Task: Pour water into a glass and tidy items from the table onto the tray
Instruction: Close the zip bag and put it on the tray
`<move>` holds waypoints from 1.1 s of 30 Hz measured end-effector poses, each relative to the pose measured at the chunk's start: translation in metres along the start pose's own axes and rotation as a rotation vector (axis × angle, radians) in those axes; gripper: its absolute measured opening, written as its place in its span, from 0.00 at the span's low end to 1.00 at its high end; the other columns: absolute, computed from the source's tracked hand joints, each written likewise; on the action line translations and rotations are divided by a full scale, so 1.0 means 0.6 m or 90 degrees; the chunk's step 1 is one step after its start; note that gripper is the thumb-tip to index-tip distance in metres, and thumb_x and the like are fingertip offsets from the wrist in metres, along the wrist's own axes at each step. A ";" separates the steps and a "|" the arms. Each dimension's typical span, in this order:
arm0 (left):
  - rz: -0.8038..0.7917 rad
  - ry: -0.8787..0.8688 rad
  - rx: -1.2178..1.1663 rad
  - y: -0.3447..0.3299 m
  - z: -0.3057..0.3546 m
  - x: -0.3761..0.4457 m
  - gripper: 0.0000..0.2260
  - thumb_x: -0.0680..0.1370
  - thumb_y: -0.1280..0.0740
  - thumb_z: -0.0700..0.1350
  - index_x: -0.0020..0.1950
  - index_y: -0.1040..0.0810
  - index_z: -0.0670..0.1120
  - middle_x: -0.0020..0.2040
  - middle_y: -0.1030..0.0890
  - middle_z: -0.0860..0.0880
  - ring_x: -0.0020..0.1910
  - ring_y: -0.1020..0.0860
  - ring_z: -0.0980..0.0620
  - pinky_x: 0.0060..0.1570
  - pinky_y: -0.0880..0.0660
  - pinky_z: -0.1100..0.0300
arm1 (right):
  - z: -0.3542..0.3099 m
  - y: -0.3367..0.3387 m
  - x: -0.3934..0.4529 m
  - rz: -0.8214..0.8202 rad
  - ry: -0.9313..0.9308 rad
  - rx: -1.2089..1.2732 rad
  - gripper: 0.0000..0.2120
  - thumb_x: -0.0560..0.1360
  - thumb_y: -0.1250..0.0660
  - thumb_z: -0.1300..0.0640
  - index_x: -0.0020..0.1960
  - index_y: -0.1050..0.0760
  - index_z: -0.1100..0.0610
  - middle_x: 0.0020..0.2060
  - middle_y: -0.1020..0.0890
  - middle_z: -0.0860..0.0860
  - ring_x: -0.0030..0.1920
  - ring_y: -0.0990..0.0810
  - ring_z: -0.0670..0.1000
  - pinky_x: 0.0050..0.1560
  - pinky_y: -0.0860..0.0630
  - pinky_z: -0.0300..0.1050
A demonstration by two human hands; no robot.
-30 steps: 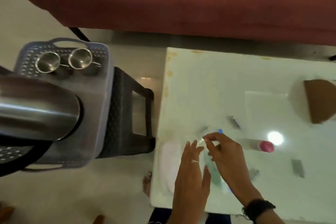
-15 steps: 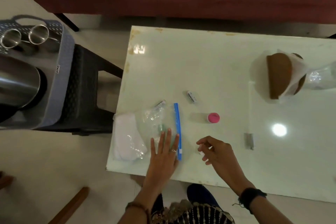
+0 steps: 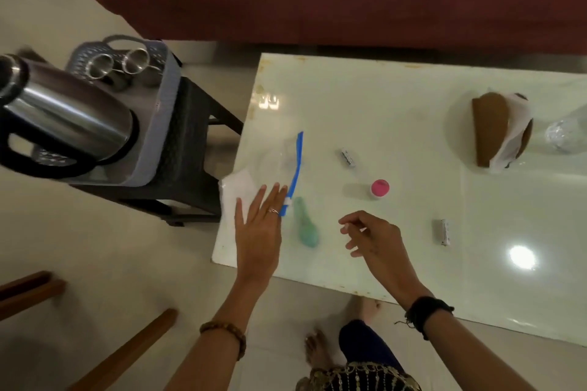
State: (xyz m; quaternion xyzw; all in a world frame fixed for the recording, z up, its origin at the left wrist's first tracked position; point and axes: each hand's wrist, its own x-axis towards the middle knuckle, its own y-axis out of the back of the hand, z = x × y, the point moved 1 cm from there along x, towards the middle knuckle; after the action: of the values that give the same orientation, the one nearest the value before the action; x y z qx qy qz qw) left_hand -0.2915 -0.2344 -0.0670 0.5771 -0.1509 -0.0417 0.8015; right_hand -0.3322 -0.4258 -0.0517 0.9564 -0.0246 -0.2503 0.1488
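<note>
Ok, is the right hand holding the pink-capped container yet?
No. The right hand hovers open over the table, apart from the pink-capped container, which lies untouched beyond its fingertips.

No text can be read. The small white tube (image 3: pixel 348 158) near the centre of the frame carries dark print, too blurred to make out. The white plastic wrap (image 3: pixel 511 149) around the brown object at the right of the frame shows a grey printed patch, also illegible.
</note>
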 end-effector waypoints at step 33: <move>0.259 0.032 -0.759 0.692 0.256 0.005 0.10 0.77 0.38 0.35 0.40 0.23 0.48 0.35 0.18 0.55 0.37 0.20 0.61 0.41 0.26 0.73 | -0.597 0.119 -0.450 0.175 0.623 -0.112 0.03 0.71 0.29 0.59 0.42 0.22 0.53 0.38 0.19 0.44 0.40 0.21 0.45 0.42 0.23 0.37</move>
State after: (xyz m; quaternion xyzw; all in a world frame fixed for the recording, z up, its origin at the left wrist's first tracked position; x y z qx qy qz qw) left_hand -0.3779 -0.2380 0.3672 -0.0086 -0.1893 0.0483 0.9807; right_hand -0.3921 -0.3638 0.3942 0.9331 -0.0567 0.2475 0.2546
